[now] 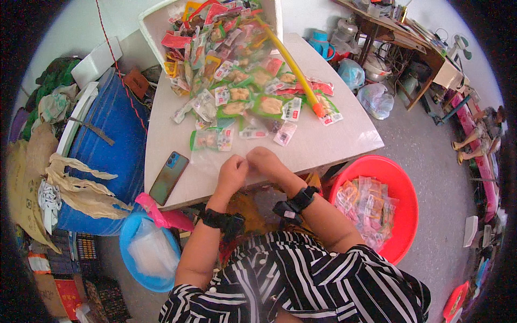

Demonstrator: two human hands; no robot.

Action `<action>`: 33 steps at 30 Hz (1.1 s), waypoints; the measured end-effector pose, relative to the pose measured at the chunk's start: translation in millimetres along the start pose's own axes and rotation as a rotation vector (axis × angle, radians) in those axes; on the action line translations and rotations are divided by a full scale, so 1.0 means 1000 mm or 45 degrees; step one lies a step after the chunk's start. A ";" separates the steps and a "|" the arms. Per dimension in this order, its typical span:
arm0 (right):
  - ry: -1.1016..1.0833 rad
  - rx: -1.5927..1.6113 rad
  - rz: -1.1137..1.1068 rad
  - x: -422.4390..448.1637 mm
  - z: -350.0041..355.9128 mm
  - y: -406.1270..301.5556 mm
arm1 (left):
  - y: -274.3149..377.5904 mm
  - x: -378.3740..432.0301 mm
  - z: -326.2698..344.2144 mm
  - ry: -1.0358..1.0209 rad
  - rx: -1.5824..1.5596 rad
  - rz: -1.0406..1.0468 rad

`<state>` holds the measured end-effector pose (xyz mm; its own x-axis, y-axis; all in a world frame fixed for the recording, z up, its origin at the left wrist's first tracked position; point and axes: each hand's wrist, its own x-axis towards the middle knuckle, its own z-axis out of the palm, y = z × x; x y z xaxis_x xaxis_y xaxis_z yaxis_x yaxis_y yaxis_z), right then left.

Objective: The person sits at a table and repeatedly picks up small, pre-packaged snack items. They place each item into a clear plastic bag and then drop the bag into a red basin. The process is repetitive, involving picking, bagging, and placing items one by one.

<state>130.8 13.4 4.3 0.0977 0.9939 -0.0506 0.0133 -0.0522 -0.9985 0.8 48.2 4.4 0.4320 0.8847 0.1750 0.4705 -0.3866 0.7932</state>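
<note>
At the near edge of the table, my left hand (234,173) and my right hand (266,163) are side by side with fingers curled. Both pinch a clear plastic bag (206,158), whose outline is faint against the pale tabletop; the fingertips are hidden. Just beyond them lies a green-edged snack packet (212,139), with a small pinkish packet (285,133) to its right. Farther back, a heap of sealed food packets (238,95) spills out of a tipped white foam box (150,30). A yellow stick with an orange tip (297,72) rests across the heap.
A phone (169,177) lies at the table's left. Below on the left, a blue basin (127,258) holds clear plastic bags (153,250); at right, a red tub (406,202) holds filled bags (367,206). A blue barrel (109,149) stands left, a wooden desk (396,30) back right.
</note>
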 end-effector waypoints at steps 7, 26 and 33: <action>-0.019 -0.008 0.055 0.002 0.002 0.000 | -0.010 0.006 -0.002 -0.077 -0.013 -0.069; -0.017 0.315 0.117 0.000 0.000 0.005 | -0.006 0.000 -0.002 -0.129 -0.421 -0.222; -0.040 0.193 0.091 0.001 -0.002 0.005 | -0.001 -0.002 -0.002 -0.089 -0.177 -0.169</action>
<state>132.7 14.4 -0.5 0.0622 0.9908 -0.1201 -0.1429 -0.1103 -0.9836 -2.3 47.5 4.2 0.4276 0.9036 0.0263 0.4182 -0.2235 0.8804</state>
